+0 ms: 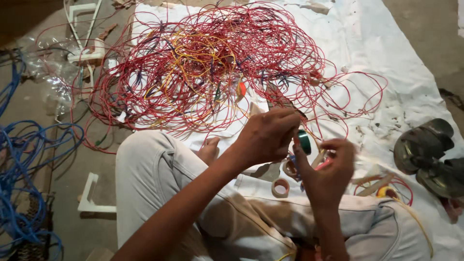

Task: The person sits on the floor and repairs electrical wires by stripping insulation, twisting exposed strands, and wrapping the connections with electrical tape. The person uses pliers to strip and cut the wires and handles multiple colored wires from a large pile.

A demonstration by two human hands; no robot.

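A big tangle of red wires (212, 67), with some yellow and dark strands, lies on a white sheet (386, 63) in front of me. My left hand (268, 135) is closed around a tool or wire end just above a green tape roll (304, 141). My right hand (328, 169) pinches a thin red wire close beside that roll. The two hands almost touch over my crossed legs in light trousers (154, 183). What the left hand grips is mostly hidden by its fingers.
Small brownish tape rolls (280, 187) lie on the sheet by my knee. Blue cable coils (24, 159) pile up at the left. A white plastic bracket (89, 198) sits on the floor. Dark sandals (427, 154) rest at the right edge.
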